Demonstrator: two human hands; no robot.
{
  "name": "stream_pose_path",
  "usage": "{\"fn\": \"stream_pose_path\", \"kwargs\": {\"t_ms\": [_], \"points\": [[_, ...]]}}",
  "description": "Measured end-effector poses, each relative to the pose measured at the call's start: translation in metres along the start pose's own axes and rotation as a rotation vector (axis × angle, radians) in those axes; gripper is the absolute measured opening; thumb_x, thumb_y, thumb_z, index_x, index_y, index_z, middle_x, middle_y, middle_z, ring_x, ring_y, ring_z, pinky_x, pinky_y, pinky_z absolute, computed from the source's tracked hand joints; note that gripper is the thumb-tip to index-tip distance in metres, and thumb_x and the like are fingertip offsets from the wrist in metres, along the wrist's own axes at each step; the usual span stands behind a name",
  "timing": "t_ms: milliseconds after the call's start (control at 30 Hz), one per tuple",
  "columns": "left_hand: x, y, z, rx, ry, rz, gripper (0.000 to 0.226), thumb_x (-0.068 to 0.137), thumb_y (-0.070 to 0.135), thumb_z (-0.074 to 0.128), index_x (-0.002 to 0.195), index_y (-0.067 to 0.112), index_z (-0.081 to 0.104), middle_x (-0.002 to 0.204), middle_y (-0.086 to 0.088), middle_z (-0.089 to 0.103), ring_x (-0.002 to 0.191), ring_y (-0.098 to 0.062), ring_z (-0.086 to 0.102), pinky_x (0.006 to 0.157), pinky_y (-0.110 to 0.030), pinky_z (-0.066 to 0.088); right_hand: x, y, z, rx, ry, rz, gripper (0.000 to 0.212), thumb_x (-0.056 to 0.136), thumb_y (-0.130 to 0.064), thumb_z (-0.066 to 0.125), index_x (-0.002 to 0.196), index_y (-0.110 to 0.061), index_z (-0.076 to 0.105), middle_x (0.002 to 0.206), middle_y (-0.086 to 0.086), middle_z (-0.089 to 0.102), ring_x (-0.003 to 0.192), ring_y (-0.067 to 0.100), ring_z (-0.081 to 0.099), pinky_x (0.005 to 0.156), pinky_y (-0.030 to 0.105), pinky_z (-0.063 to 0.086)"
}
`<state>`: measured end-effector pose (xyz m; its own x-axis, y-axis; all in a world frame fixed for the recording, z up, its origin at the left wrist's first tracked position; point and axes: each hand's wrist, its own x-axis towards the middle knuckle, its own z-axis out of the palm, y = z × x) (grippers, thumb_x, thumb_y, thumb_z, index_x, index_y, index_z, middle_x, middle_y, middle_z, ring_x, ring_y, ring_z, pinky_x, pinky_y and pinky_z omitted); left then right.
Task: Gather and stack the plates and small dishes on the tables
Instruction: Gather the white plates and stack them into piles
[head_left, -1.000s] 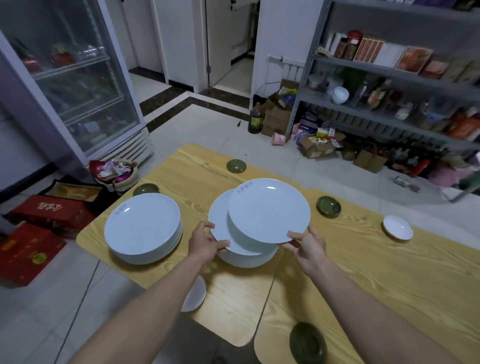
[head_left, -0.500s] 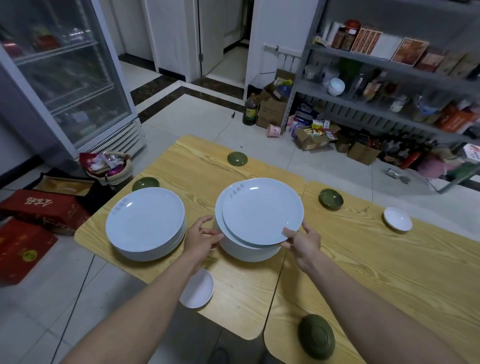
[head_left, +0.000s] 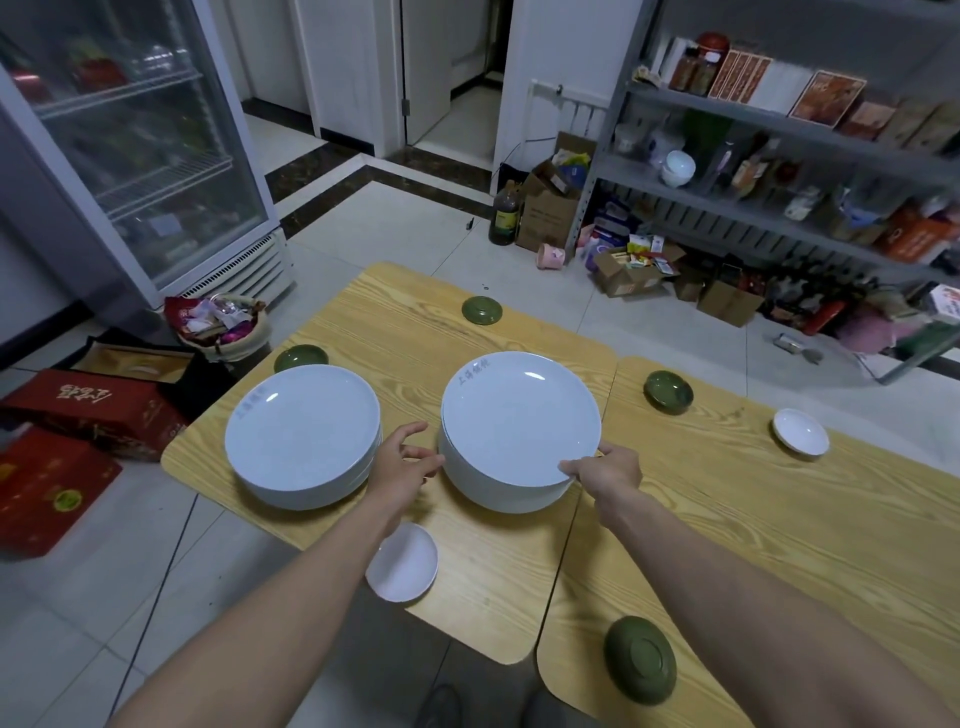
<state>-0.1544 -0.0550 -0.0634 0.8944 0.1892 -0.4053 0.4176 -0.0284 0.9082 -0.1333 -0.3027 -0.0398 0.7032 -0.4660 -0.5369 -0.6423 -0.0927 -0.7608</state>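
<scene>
Here, two stacks of white plates sit side by side on the left wooden table (head_left: 415, 332), with both hands at the right-hand one.

The right stack (head_left: 519, 431) is tall and neatly squared, its top plate glossy pale white with faint grey lettering near the far rim; the left stack (head_left: 304, 434) looks the same but lower. The left hand (head_left: 402, 460) rests against the stack's left side with fingers loosely spread, not gripping. The right hand (head_left: 605, 470) pinches the top plate's near rim between thumb and fingers. A small white dish (head_left: 402, 561) overhangs the near table edge; another (head_left: 800, 432) sits on the right table (head_left: 779, 545). Small green dishes (head_left: 668, 391) lie scattered, some upside down.
</scene>
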Motion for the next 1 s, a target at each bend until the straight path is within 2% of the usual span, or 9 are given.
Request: {"fn": "stream_pose_path", "kwargs": {"t_ms": [167,233,300,400,500,567,633,833,1000], "points": [[0.001,0.014,0.000,0.166,0.061,0.067,0.036,0.087,0.012,0.067,0.121,0.023,0.062,0.089,-0.001,0.065,0.079,-0.015,0.061,0.078,-0.033,0.051,-0.008,-0.001,-0.006,-0.114,-0.038,-0.068,0.071,0.078,-0.004,0.078,0.143,-0.008,0.050,0.136,0.010,0.058,0.116,0.025,0.056,0.089,0.033,0.047],[0.002,0.030,0.005,0.337,0.077,0.203,0.031,0.090,0.017,0.063,0.121,0.022,0.064,0.093,0.002,0.063,0.084,-0.014,0.059,0.078,-0.030,0.047,-0.017,-0.002,-0.014,-0.334,0.004,-0.226,0.065,0.085,-0.016,0.074,0.144,-0.008,0.048,0.134,0.010,0.058,0.120,0.026,0.056,0.093,0.035,0.047],[0.005,0.047,0.014,0.572,0.034,0.391,0.032,0.093,0.025,0.059,0.125,0.024,0.062,0.105,0.002,0.065,0.099,-0.018,0.059,0.085,-0.035,0.048,-0.021,-0.005,-0.026,-0.628,-0.006,-0.437,0.063,0.091,-0.032,0.067,0.147,-0.014,0.045,0.140,0.010,0.053,0.126,0.028,0.052,0.097,0.039,0.046],[0.003,0.067,0.039,1.034,-0.090,0.648,0.044,0.097,0.044,0.049,0.138,0.028,0.053,0.136,0.004,0.058,0.126,-0.023,0.049,0.102,-0.039,0.040,-0.022,-0.011,-0.049,-1.129,-0.064,-0.633,0.074,0.094,-0.055,0.052,0.156,-0.023,0.026,0.158,0.010,0.031,0.145,0.030,0.029,0.114,0.047,0.029],[-0.013,0.076,0.079,1.288,-0.247,0.690,0.059,0.097,0.056,0.039,0.151,0.033,0.031,0.160,0.004,0.026,0.147,-0.025,0.022,0.115,-0.046,0.024,-0.022,-0.009,-0.082,-1.400,-0.054,-0.671,0.085,0.093,-0.068,0.042,0.159,-0.026,0.008,0.166,0.010,0.004,0.153,0.033,-0.001,0.119,0.059,0.006],[-0.028,0.078,0.110,1.329,-0.315,0.696,0.062,0.098,0.056,0.038,0.154,0.035,0.022,0.164,0.003,0.012,0.150,-0.028,0.007,0.117,-0.052,0.016,-0.024,-0.005,-0.113,-1.454,-0.009,-0.655,0.088,0.092,-0.071,0.039,0.159,-0.027,0.003,0.166,0.011,-0.003,0.152,0.036,-0.008,0.119,0.063,0.003],[-0.048,0.082,0.145,1.374,-0.360,0.737,0.064,0.097,0.057,0.038,0.154,0.034,0.019,0.164,0.001,0.007,0.150,-0.030,0.003,0.117,-0.054,0.013,-0.028,0.001,-0.152,-1.474,0.038,-0.617,0.088,0.092,-0.072,0.037,0.159,-0.027,0.002,0.166,0.012,-0.005,0.152,0.036,-0.007,0.118,0.064,0.004],[-0.132,0.080,0.273,1.465,-0.419,0.925,0.064,0.097,0.053,0.038,0.154,0.032,0.017,0.164,-0.002,0.007,0.150,-0.033,0.007,0.116,-0.057,0.016,-0.040,0.046,-0.301,-1.449,0.208,-0.463,0.089,0.091,-0.073,0.036,0.159,-0.028,0.000,0.166,0.012,-0.004,0.152,0.037,-0.004,0.116,0.066,0.006],[-0.217,0.062,0.386,1.468,-0.492,1.014,0.065,0.098,0.051,0.039,0.155,0.032,0.015,0.164,-0.002,0.007,0.150,-0.034,0.007,0.115,-0.059,0.017,-0.058,0.119,-0.444,-1.356,0.292,-0.327,0.089,0.091,-0.070,0.041,0.159,-0.029,0.001,0.167,0.010,-0.002,0.153,0.033,-0.001,0.117,0.064,0.010]]}}
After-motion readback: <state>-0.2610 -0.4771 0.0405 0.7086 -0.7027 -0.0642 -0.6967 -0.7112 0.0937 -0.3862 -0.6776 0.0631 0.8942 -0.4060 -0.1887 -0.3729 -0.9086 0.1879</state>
